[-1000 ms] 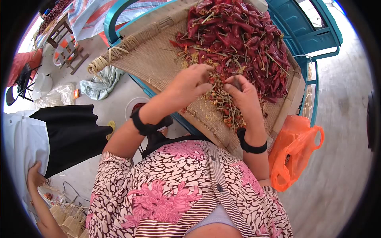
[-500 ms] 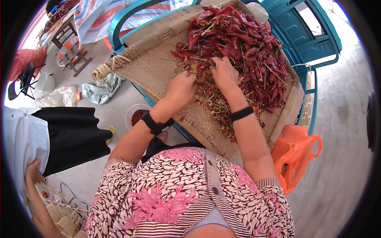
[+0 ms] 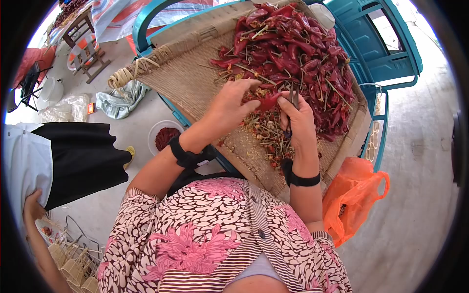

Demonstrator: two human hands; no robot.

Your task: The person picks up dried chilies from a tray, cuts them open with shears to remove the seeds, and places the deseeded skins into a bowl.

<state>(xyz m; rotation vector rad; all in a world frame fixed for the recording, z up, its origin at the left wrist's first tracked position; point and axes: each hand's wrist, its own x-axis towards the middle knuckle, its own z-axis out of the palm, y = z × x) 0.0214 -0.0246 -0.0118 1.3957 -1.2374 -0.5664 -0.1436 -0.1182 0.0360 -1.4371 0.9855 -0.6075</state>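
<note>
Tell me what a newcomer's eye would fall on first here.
Probably the big heap of red peppers, on the far right part of the woven tray. Next, just in front of it, the right hand with a dark-bladed tool, and the left hand near it. Then the bright orange bag beside the tray, at right.

We see 1 woven tray (image 3: 178, 80) bearing red chillies (image 3: 303, 61) and trimmings.
We find the chillies heaped from the far edge toward the right corner, with loose stems and seeds (image 3: 272, 139) scattered between that heap and the near corner; toward the left corner we see bare weave, ending in a coiled binding (image 3: 122, 78). At the far edge sits 1 white container (image 3: 322, 15); we cannot tell whether it touches the weave.
</note>
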